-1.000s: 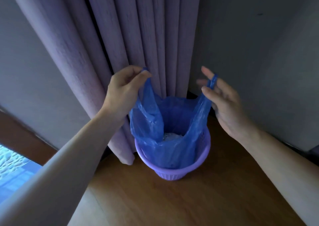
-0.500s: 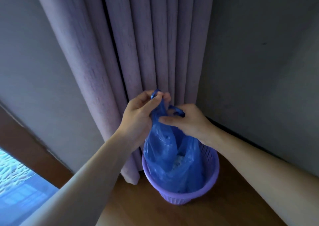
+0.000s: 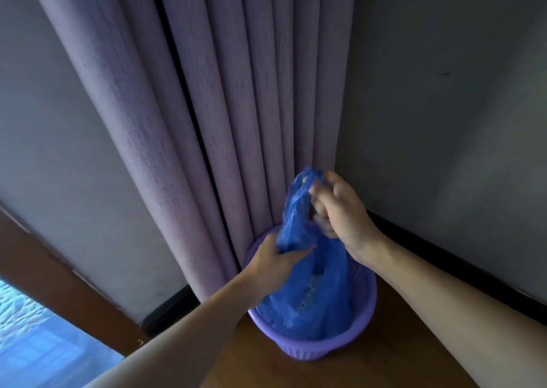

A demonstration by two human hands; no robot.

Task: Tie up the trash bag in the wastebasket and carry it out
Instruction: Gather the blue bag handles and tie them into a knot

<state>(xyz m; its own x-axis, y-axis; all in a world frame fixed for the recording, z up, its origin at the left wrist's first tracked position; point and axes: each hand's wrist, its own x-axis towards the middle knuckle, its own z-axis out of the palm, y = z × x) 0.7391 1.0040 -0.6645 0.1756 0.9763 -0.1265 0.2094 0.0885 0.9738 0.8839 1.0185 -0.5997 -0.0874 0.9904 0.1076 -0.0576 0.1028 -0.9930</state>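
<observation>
A blue plastic trash bag point(image 3: 319, 296) sits inside a small purple wastebasket point(image 3: 365, 316) on the wooden floor. The bag's top is gathered into a narrow neck that rises above the basket. My right hand point(image 3: 340, 210) is closed around the bag's handles at the top of that neck. Lower down, my left hand point(image 3: 272, 262) pinches the neck just above the basket's rim. Some pale trash shows faintly through the bag.
A purple curtain point(image 3: 207, 121) hangs right behind the basket, its folds touching the rim. A grey wall point(image 3: 444, 121) with a dark baseboard point(image 3: 444, 248) runs to the right. A brown frame and bright glass point(image 3: 35, 340) lie at the lower left.
One second ago the hands held the two handles wide apart. They brought them together, and now the right hand holds both handles high while the left has dropped to the neck.
</observation>
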